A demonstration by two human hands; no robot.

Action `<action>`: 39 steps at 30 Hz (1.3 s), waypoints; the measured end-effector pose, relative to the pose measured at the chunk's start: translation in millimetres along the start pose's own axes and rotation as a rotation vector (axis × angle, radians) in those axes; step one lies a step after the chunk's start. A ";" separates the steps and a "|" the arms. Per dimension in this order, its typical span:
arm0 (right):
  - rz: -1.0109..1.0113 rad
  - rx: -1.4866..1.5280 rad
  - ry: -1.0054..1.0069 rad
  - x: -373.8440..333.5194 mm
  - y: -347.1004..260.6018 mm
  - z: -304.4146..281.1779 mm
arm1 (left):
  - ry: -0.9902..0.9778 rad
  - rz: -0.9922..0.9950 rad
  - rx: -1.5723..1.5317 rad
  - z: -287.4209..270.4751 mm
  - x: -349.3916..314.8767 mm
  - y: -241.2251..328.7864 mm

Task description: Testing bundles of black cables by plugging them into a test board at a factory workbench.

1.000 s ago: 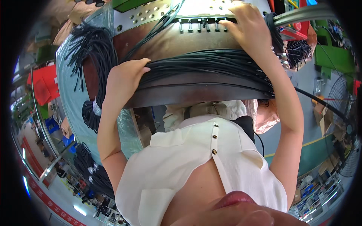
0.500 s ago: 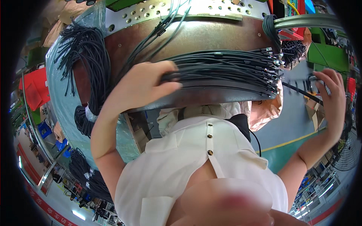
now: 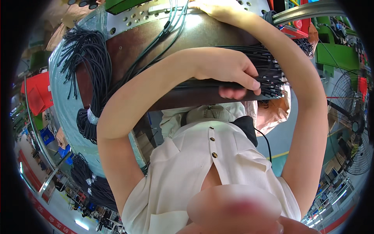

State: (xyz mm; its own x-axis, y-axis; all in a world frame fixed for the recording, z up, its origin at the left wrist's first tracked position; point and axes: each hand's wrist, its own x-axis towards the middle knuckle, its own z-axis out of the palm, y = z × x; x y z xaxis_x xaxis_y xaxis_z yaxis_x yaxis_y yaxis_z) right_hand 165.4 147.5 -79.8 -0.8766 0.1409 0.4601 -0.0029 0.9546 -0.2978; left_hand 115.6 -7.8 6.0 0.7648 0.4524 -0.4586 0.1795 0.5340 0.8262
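A bundle of black cables (image 3: 269, 58) with connector ends lies along the near edge of the brown worktable (image 3: 128, 43). Over its right part, my left hand (image 3: 237, 74) is closed, thumb and fingers curled around a black cable; the lower fingertips are blurred. My right hand (image 3: 218, 9) reaches to the perforated metal plate (image 3: 136, 16) at the far side. Its fingers are drawn together beside several dark cables (image 3: 167, 29) that run up over the plate. Glare and the upper picture edge hide what is between those fingertips.
A tied bunch of black cables (image 3: 93, 70) hangs over the table's left side, with another cable bundle (image 3: 91, 179) lower down. A grey rail (image 3: 307, 15) juts out at the far right. Brown paper (image 3: 278, 113) hangs under the table's right edge, and a black fan (image 3: 354, 124) stands beyond.
My left hand has slid rightward along the cable bundle toward the connector ends. My right hand has come from the far right side up to the metal plate.
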 end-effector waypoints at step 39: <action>0.603 0.397 0.013 -53.2 -134.9 -25.6 | 0.789 0.620 -1.081 69.2 -51.6 -83.9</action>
State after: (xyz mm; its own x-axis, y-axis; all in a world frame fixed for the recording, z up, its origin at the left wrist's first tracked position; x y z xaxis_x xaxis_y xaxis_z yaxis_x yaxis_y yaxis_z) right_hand 224.8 18.0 -42.7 -0.7751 0.6184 0.1293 0.3023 0.5427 -0.7836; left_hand 103.8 -125.4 -17.0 -0.0454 0.8763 -0.4796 -0.8531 0.2158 0.4750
